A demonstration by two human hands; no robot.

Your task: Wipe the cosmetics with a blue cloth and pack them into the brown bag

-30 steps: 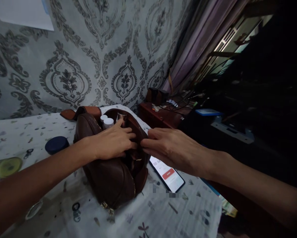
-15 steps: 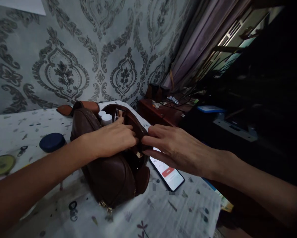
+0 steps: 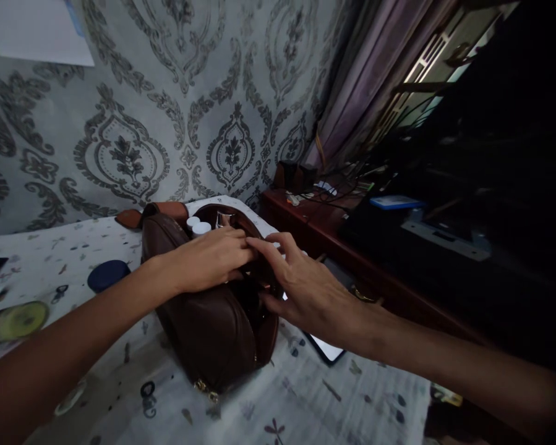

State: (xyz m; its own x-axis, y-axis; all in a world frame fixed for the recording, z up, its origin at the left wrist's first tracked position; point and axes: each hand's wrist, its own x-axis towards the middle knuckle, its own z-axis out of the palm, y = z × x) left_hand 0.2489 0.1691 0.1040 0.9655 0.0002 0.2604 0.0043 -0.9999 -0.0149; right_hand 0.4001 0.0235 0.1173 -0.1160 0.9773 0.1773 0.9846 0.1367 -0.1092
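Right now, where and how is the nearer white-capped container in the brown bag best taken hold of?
Probably by its round white cap, from above: it faces up in the open brown bag, while the left hand blocks the near side.

bare slender forearms point(image 3: 96, 334); left hand point(image 3: 213, 258) bare; right hand point(image 3: 300, 287) bare, fingers point(image 3: 269, 252) slim.

Left hand point(image 3: 217, 256) and right hand point(image 3: 303, 287) crowd the open brown leather bag point(image 3: 208, 337); patterned white cloth point(image 3: 245, 411) in front leaves room.
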